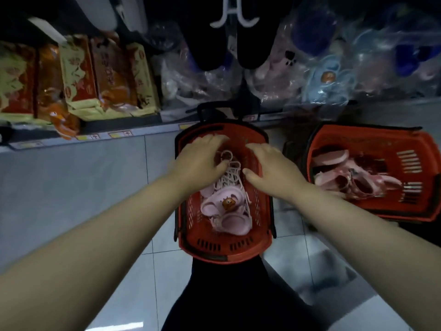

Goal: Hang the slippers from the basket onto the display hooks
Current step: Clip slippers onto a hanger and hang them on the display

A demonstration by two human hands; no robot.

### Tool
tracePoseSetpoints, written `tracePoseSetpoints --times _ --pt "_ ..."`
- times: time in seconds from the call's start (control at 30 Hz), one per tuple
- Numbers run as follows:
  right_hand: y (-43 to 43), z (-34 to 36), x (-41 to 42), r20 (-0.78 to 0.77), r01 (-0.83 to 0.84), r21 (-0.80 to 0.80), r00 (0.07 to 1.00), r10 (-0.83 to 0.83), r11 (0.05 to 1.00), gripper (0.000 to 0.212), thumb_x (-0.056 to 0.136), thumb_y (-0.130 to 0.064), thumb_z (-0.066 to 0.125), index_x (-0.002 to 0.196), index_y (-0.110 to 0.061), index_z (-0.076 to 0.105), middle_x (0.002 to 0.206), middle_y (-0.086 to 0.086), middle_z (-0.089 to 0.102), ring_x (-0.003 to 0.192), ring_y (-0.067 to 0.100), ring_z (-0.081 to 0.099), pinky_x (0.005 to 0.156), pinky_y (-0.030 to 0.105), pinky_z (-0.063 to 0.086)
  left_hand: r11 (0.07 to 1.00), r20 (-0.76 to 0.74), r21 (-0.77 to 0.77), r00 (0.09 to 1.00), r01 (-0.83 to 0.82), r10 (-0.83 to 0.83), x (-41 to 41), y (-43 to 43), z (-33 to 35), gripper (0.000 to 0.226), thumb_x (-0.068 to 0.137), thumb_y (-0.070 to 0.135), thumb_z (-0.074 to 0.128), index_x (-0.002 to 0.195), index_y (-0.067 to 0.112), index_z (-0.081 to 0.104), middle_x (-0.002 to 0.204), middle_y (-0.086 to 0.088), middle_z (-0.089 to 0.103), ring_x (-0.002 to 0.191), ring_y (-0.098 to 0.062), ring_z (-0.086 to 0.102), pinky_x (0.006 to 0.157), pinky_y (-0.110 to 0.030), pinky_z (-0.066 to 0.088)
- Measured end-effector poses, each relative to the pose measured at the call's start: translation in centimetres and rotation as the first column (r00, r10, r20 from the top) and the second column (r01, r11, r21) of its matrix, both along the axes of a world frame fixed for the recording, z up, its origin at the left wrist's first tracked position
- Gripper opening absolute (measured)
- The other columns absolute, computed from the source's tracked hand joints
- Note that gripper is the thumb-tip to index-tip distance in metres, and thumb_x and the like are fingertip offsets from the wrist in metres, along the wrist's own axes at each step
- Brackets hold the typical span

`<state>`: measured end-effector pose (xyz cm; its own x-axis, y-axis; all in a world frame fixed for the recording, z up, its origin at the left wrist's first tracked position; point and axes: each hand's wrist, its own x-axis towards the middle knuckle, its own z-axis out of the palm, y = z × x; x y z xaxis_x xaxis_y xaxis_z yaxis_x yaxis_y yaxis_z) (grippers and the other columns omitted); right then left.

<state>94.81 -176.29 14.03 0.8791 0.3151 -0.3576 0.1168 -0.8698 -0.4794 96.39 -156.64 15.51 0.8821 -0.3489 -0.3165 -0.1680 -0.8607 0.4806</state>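
**Both hands down in the slipper basket**

Red basket (224,250) sits on the tiled floor (71,187) at frame centre, just ahead of the person's dark-clad legs (233,297). The pink slippers (224,211) lie in its 6 o'clock half, one with a small orange charm on top. A tangle of white plastic hangers (230,177) is piled just beyond them toward 12 o'clock.

Left hand (202,156) is palm-down over the basket's 10 o'clock side, thumb against the hanger loops; cannot tell whether the fingers grip anything. Right hand (269,166) is palm-down at the 2 o'clock side, fingers loosely spread with the thumb apart, nothing seen in them.

A second red basket (405,144) stands at 3 o'clock, holding more pink slippers (353,180).

At 12 o'clock a white display hook (235,19) carries a dark pair (210,48). Bagged slippers (329,77) fill the shelf at 1 to 2 o'clock. Red-and-yellow packets (78,75) are stacked at 10 o'clock.
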Motion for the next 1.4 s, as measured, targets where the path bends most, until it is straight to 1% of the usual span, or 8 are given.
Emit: tracePoseSetpoints --times 0.43,0.7,0.8,0.93,1.03,1.2,1.3,1.4 --pt "1.4 -26.2 -2.8 -0.302 0.006 -0.118 0.952 -0.042 0.993 0.059 0.087 -0.029 0.053 0.141 -0.016 0.033 0.133 0.011 0.045 0.124 0.029 0.042 0.100 0.040 0.040 0.991 -0.338 -0.016 0.934 -0.131 0.118 -3.4 1.5 -27.5 0.052 0.089 0.020 0.056 0.137 0.010 0.041 0.136 -0.014 0.046 0.121 -0.029 0.046 0.095 -0.032 0.040" --pt "3.8 -38.3 -3.6 -0.472 0.319 -0.065 0.825 -0.311 0.945 0.055 0.086 -0.025 0.057 0.138 -0.014 0.042 0.137 0.009 0.048 0.125 0.026 0.044 0.104 0.033 0.037 0.795 -0.700 -0.021 0.576 -0.607 0.421 -3.3 -1.0 -38.8 0.050 0.092 0.008 0.048 0.140 0.018 0.041 0.139 -0.009 0.045 0.115 -0.024 0.052 0.078 -0.022 0.041" --pt "3.4 -39.3 -4.8 -0.448 0.287 -0.088 0.844 -0.295 0.954 0.057 0.084 -0.026 0.057 0.138 -0.016 0.042 0.140 0.007 0.044 0.128 0.024 0.040 0.103 0.030 0.034 0.713 -0.749 -0.017 0.481 -0.701 0.455 -4.0 -1.9 -39.7 0.037 0.089 -0.001 0.047 0.123 0.008 0.057 0.131 -0.008 0.053 0.108 -0.018 0.050 0.086 -0.022 0.041" --pt "3.3 -37.7 -5.1 -0.449 0.473 -0.010 0.785 -0.426 0.881 0.045 0.087 -0.021 0.055 0.131 -0.012 0.048 0.132 0.006 0.050 0.114 0.019 0.050 0.089 0.017 0.037 0.418 -0.652 -0.128 0.394 -0.900 0.648 -4.6 -1.9 -38.3 0.024 0.084 -0.003 0.051 0.079 0.020 0.055 0.092 -0.013 0.063 0.092 -0.029 0.065 0.086 -0.043 0.053" --pt "3.6 -34.8 -4.2 -0.547 0.711 0.048 0.607 -0.577 0.702 0.028 0.093 -0.015 0.050 0.119 -0.006 0.056 0.117 0.006 0.055 0.081 0.009 0.052 0.055 0.000 0.036 0.229 -0.682 -0.202 0.305 -0.952 0.665 -4.6 -2.1 -34.5 0.022 0.092 0.000 0.043 0.089 0.019 0.051 0.086 -0.013 0.057 0.051 -0.008 0.062 0.068 -0.036 0.052" --pt "4.3 -30.3 -3.2 -0.847 0.882 0.098 0.317 -0.426 0.462 0.023 0.095 -0.033 0.048 0.093 -0.015 0.062 0.107 0.010 0.067 0.089 0.022 0.064 0.075 0.031 0.051 0.020 -0.789 -0.210 0.182 -0.977 0.587 -5.1 -2.3 -28.5 0.029 0.094 -0.001 0.036 0.087 0.022 0.052 0.081 -0.002 0.056 0.039 -0.001 0.054 0.056 -0.030 0.049" --pt "4.5 -29.2 -4.6 -0.887 0.869 0.175 0.342 -0.308 0.462 0.014 0.092 -0.019 0.055 0.097 -0.010 0.063 0.086 0.008 0.068 0.067 0.019 0.063 0.063 0.030 0.053 -0.124 -0.843 -0.180 0.087 -0.976 0.531 -5.9 -2.3 -26.9 0.022 0.095 0.000 0.039 0.093 0.015 0.055 0.054 0.006 0.053 0.040 -0.002 0.050 0.054 -0.029 0.048" --pt "4.8 -29.0 -5.9 -0.844 0.850 0.126 0.363 -0.395 0.512 0.013 0.094 -0.007 0.048 0.092 -0.011 0.061 0.051 -0.003 0.056 0.039 0.007 0.044 0.046 0.022 0.033 -0.095 -0.823 -0.156 0.077 -0.983 0.563 -7.1 -2.5 -25.6 0.022 0.095 0.003 0.040 0.099 0.017 0.057 0.067 0.001 0.053 0.053 -0.006 0.049 0.053 -0.024 0.048"
